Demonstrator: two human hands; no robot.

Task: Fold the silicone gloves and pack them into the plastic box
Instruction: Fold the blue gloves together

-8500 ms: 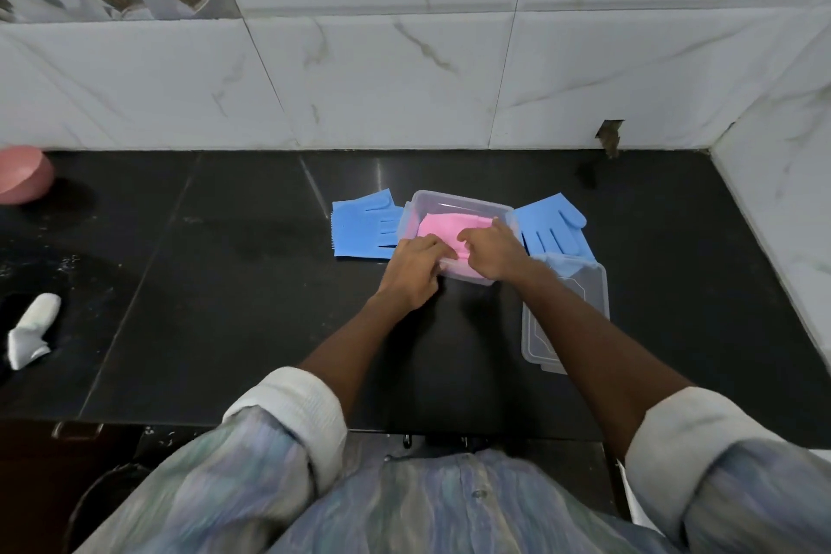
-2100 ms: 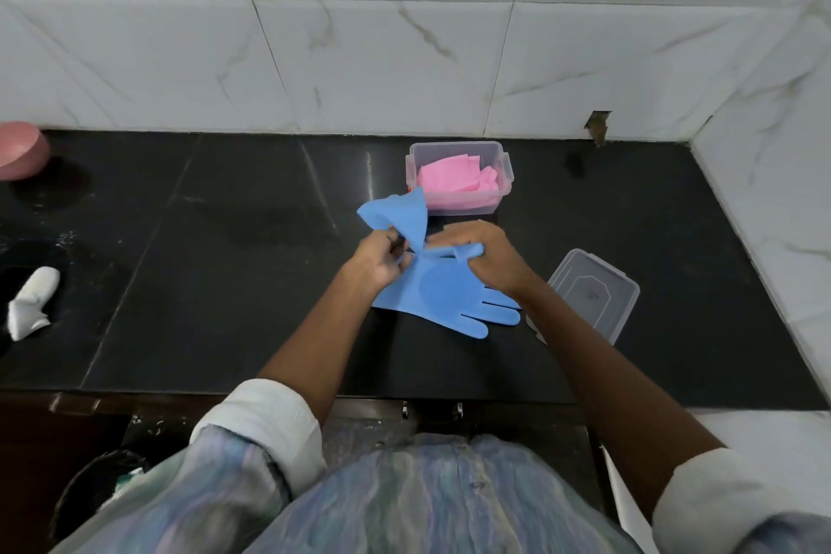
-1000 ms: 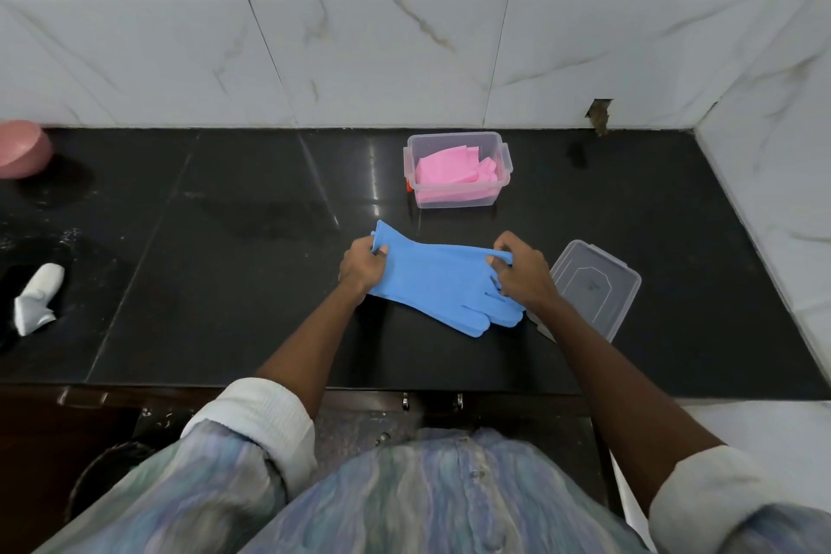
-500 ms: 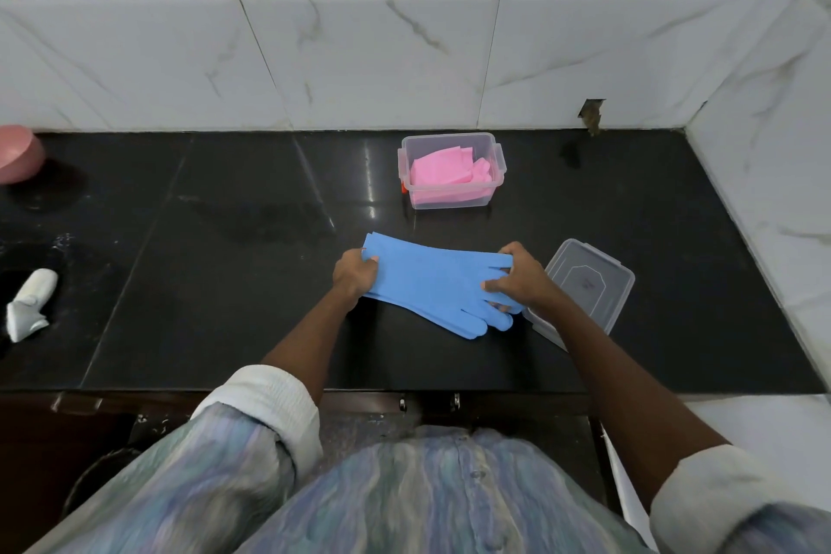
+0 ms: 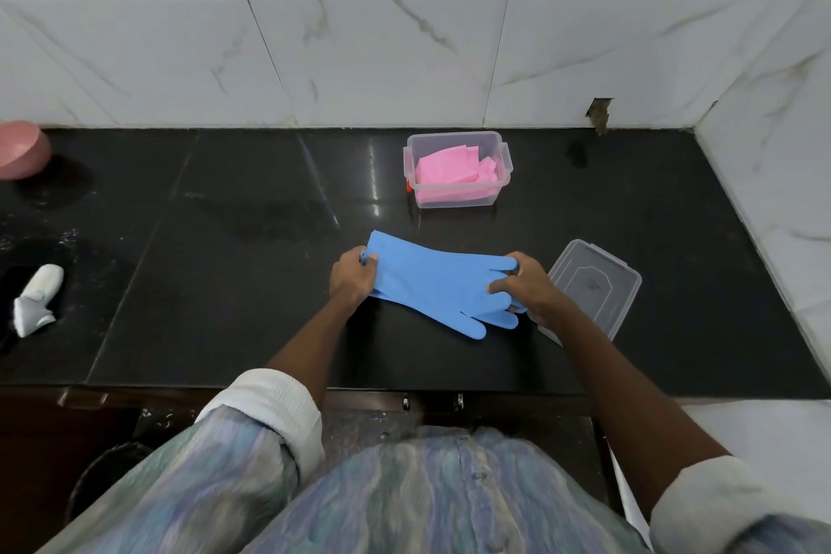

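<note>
you are partway through, as i judge it. the folded pink silicone gloves (image 5: 454,175) already sit in the clear plastic box (image 5: 458,200) at the back of the black stone counter (image 5: 225,283). the blue silicone gloves (image 5: 440,283) lie flat and stacked in front of you, not yet folded. your left hand (image 5: 353,281) pinches the cuff end; your right hand (image 5: 526,288) grips the finger end. the clear plastic lid (image 5: 593,283) lies just beside your right hand, off the box.

Bare black countertop (image 5: 252,274) left of blue gloves (image 5: 440,283), open box (image 5: 458,169) behind, lid (image 5: 593,283) crowding right
</note>
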